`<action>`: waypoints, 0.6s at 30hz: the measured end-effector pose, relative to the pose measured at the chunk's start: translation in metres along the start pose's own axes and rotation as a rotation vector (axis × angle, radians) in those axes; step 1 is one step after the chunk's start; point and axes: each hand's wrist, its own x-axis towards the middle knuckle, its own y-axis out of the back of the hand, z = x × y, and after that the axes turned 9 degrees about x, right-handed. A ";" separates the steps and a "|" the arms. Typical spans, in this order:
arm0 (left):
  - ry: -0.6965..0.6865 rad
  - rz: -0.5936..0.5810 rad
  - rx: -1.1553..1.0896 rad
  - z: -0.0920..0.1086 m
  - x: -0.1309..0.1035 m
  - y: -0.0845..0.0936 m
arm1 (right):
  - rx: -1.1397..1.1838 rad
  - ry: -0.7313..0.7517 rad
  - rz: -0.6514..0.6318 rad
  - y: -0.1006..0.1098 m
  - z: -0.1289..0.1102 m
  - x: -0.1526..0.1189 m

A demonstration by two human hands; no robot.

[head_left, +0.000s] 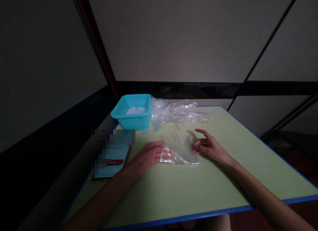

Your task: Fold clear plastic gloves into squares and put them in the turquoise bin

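A clear plastic bag (pixel 179 151) lies on the green table (pixel 174 191) between my hands. My left hand (pixel 151 154) rests at its left side, fingers extended, with the fingertips seen through the clear plastic. At the bag's right edge is my right hand (pixel 207 145), its index finger raised and apart while the other fingers curl near the plastic. Whether those curled fingers touch the bag is hard to tell.
A turquoise basket (pixel 131 120) with something white inside stands at the back left. Beside it lies a pile of clear plastic bags (pixel 179 111). A tablet-like device (pixel 109 171), partly pixelated, lies at the left edge. Walls stand behind and to the left.
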 end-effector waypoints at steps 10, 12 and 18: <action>-0.299 0.341 0.610 -0.003 -0.003 -0.007 | -0.252 0.175 0.058 -0.006 0.010 0.003; -0.324 0.355 0.657 -0.006 0.002 -0.005 | -0.342 0.210 0.084 -0.008 0.011 0.003; -0.329 0.384 0.752 -0.011 0.008 -0.003 | -0.461 0.238 0.087 -0.013 0.011 0.002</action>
